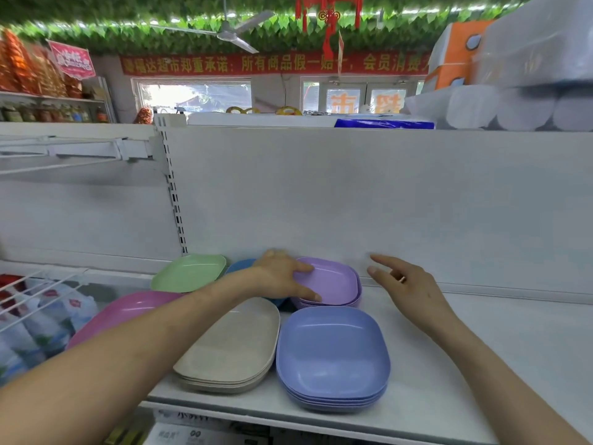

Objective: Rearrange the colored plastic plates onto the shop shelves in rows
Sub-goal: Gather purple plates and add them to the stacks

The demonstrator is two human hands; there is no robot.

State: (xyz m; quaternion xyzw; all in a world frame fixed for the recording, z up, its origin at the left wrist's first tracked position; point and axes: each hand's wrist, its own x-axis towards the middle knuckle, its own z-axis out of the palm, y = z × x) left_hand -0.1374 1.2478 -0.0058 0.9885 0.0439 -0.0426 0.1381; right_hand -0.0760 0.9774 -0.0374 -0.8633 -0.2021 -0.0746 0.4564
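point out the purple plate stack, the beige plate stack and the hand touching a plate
purple plate stack (337, 284), head view, inside of the top plate
beige plate stack (237, 345), head view, bare face of the top plate
left hand (282, 274), head view, back of the hand, fingers on the purple plate

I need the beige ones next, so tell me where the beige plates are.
The beige plates sit stacked at the front of the shelf, left of centre in the head view, touching the blue plates on their right, under the left forearm.

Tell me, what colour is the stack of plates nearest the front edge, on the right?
Periwinkle blue plates, clearest in the head view.
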